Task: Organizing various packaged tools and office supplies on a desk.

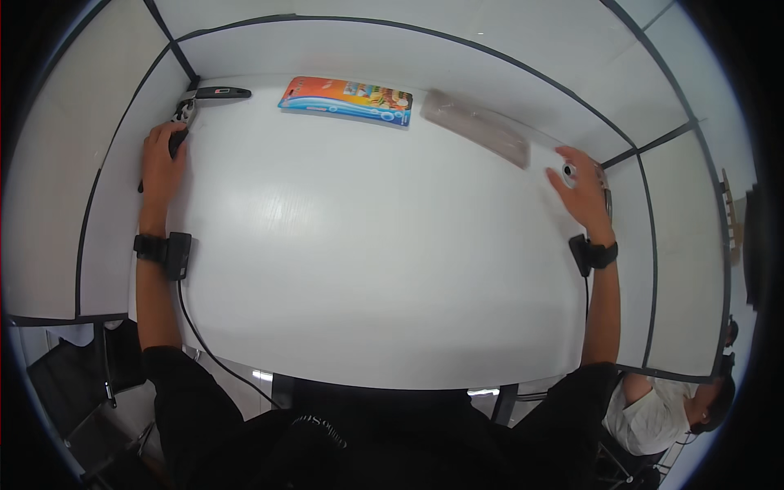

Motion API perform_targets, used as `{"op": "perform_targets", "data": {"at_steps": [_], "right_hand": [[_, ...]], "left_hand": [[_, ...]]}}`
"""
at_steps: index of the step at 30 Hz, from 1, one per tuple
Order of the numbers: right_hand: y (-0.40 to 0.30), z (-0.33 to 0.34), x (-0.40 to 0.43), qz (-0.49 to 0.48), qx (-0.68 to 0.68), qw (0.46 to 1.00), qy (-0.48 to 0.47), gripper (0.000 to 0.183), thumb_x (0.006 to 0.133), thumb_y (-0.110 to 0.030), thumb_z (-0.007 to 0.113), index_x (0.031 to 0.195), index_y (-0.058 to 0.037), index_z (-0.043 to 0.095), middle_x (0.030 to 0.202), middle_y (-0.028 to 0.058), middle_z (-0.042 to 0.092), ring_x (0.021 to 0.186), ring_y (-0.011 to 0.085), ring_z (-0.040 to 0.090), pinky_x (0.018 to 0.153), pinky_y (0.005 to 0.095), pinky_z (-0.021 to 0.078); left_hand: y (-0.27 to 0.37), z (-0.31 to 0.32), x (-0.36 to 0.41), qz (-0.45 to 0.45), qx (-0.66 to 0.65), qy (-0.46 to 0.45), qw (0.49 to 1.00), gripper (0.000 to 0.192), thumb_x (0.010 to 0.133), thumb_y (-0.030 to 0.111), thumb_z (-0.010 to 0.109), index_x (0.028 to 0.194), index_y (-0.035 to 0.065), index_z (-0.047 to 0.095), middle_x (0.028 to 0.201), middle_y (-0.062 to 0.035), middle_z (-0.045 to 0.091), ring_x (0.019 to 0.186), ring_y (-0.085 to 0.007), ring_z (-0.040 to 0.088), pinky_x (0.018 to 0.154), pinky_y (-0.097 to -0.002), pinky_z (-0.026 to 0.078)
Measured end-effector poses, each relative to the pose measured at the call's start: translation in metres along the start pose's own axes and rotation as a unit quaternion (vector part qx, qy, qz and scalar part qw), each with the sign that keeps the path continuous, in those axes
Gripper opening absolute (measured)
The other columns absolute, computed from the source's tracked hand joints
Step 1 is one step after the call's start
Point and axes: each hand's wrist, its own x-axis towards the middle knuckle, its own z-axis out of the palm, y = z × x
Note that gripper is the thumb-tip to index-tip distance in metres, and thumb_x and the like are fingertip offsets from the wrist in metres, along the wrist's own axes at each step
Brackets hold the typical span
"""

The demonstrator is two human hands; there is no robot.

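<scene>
At the left edge of the white table, my left hand (164,156) is closed around the black handle (177,142) of a metal tool. Its silver part (185,110) points to the back corner, where it meets another black-handled tool (222,92). A dark tip (141,185) shows beside the wrist; what it belongs to is hidden. On the far right, my right hand (579,184) is spread, slightly blurred, over a small round silver item with a dark centre (569,172). Further metallic items (607,199) lie partly hidden behind this hand, against the side wall.
An orange and blue printed packaging card (346,101) lies along the back. Right of it is a clear plastic blister shell (474,127). White panels with dark edging (416,52) enclose three sides. A black cable (208,349) trails from my left wrist device. Another person (652,416) sits at lower right.
</scene>
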Motion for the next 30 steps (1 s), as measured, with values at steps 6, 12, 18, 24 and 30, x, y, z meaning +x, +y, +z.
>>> {"op": "perform_targets", "data": {"at_steps": [6,12,18,24,30], "right_hand": [[-0.076,0.036,0.041,-0.147,0.114,0.977,-0.104,0.046,0.091,-0.021,0.075,0.132,-0.0090,0.057,0.137,0.0149,0.056,0.137,0.0365,0.042,0.114,0.0464,0.0372],[-0.088,0.031,0.050,-0.158,0.073,0.978,-0.114,0.043,0.090,-0.015,0.074,0.130,-0.0096,0.060,0.136,0.0098,0.058,0.131,0.0339,0.046,0.113,0.0452,0.0379],[-0.114,-0.010,0.024,-0.131,0.169,0.975,-0.058,0.045,0.092,-0.011,0.071,0.136,-0.0091,0.058,0.133,0.0091,0.061,0.125,0.0283,0.053,0.110,0.0410,0.0419],[-0.136,-0.018,-0.030,0.082,0.592,0.762,-0.250,0.067,0.097,-0.027,0.066,0.155,-0.0056,0.040,0.132,0.0176,0.061,0.115,0.0244,0.061,0.100,0.0394,0.0525],[-0.150,0.011,-0.057,0.183,0.692,0.632,-0.296,0.058,0.104,-0.026,0.055,0.155,-0.0030,0.039,0.117,0.0175,0.066,0.092,0.0189,0.063,0.085,0.0352,0.0533]], "left_hand": [[0.004,-0.003,-0.005,-0.045,0.042,0.038,0.997,0.044,0.088,0.009,0.073,0.130,0.0087,0.059,0.131,-0.0155,0.058,0.121,-0.0369,0.055,0.105,-0.0442,0.046],[0.004,-0.012,-0.008,-0.116,0.010,-0.006,0.993,0.048,0.089,0.015,0.074,0.133,0.0077,0.056,0.130,-0.0151,0.057,0.121,-0.0368,0.058,0.101,-0.0452,0.051],[0.005,-0.014,-0.008,-0.088,-0.009,0.006,0.996,0.042,0.091,0.015,0.073,0.130,0.0122,0.060,0.130,-0.0090,0.062,0.117,-0.0322,0.063,0.097,-0.0419,0.053],[0.008,-0.031,-0.004,-0.111,0.001,-0.006,0.994,0.028,0.094,0.016,0.072,0.121,0.0067,0.066,0.114,-0.0131,0.073,0.105,-0.0330,0.069,0.092,-0.0383,0.054],[0.028,-0.042,0.006,-0.141,-0.010,0.011,0.990,0.023,0.099,0.016,0.068,0.117,0.0034,0.064,0.105,-0.0142,0.074,0.097,-0.0286,0.071,0.086,-0.0355,0.054]]}}
